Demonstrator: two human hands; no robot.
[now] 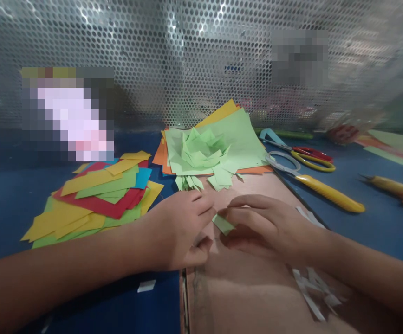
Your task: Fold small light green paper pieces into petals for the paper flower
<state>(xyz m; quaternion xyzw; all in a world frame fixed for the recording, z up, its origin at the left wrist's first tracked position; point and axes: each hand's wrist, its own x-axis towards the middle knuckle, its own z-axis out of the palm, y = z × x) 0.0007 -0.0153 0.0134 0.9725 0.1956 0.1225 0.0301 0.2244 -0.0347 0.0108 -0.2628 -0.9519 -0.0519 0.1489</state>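
Note:
A small piece of light green paper (224, 225) lies between my two hands, just above the brown board (243, 297). My right hand (271, 227) pinches its right side, fingers bent over it and thumb beneath. The curled fingers of my left hand (187, 227) meet its left edge; their grip is partly hidden. Beyond them stands a green folded-paper form (204, 148) with pointed petals, resting on a stack of green sheets (241, 132). Small folded green pieces (189, 183) sit before it, beside more loose pieces (221, 178).
At left is a pile of coloured paper pieces (118, 204). Red-and-yellow scissors (313, 155), a yellow-handled tool with a ring (330, 192) and another yellow-handled tool (394, 188) lie right. White paper strips (309, 297) lie near my right forearm. A perforated metal panel (201, 55) rises behind.

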